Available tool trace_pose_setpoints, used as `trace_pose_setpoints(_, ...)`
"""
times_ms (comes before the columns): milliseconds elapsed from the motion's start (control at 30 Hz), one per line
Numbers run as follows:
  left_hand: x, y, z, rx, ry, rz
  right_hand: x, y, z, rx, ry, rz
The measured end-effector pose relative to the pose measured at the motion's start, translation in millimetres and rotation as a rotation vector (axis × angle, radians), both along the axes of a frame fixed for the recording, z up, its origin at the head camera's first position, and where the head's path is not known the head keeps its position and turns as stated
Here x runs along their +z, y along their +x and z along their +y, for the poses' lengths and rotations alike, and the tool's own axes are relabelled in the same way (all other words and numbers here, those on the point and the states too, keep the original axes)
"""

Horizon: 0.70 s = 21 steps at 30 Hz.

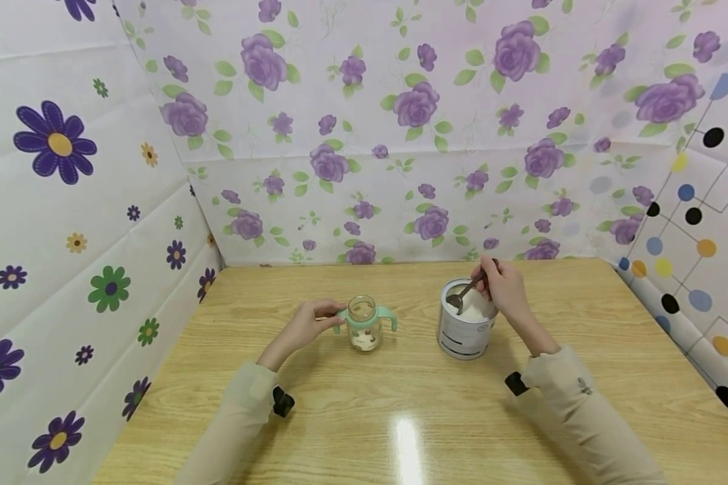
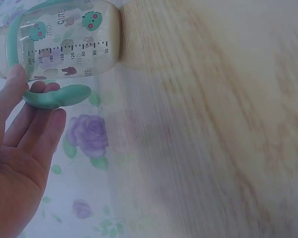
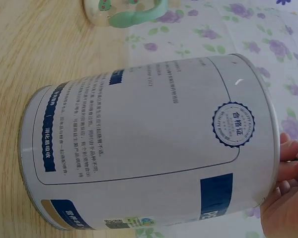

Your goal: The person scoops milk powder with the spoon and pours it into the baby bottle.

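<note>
I am watching the left hand steadying a small clear bottle by its mint-green handle; the fingers are curling round that handle, so this grip is clamped on the bottle. The bottle is standing upright on the wooden worktop, mouth open, with a little white powder sitting in its base. Well apart to its right, a white tin is standing open and nearly full of powder. The right hand is hovering at the tin's rim, its grip pinching the stem of a metal spoon whose bowl is dipping into the powder.

I am judging the main risk to be spillage on the crossing: a heaped spoon travelling over the bare worktop between tin and bottle could shed powder if it tilts or jolts. The bottle's mouth is narrow next to the spoon bowl, so a poorly centred tip could dust the rim and handles instead. The left hand is holding only one handle, so a knock from the spoon could twist or topple the light bottle. The right forearm is passing close beside the tin, and a careless sweep could nudge it.
</note>
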<state>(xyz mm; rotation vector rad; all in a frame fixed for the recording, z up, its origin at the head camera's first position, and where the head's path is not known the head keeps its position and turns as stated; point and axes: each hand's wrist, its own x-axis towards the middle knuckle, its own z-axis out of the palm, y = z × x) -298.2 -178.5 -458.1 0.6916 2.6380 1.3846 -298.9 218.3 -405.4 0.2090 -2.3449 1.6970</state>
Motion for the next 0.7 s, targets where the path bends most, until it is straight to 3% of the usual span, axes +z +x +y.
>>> trace_pose_setpoints(67, 2.8, 1.9, 1.0, 0.0, -0.009, -0.007, -4.2, -3.0, 4.1, 0.009, -0.025, -0.046)
trace_pose_setpoints(300, 29.6, 19.2, 7.5, -0.024, -0.012, -0.003, -6.9, -5.9, 12.0, 0.021, -0.086, -0.131)
trace_pose_setpoints(533, 31.7, 20.6, 7.8, -0.026, -0.004, -0.001, -6.4, -7.6, 18.9, 0.02, -0.135, -0.167)
trace_pose_setpoints(700, 30.2, 20.1, 6.6, -0.029, -0.005, -0.005, -6.0, -8.2, 22.7, 0.008, -0.159, -0.145)
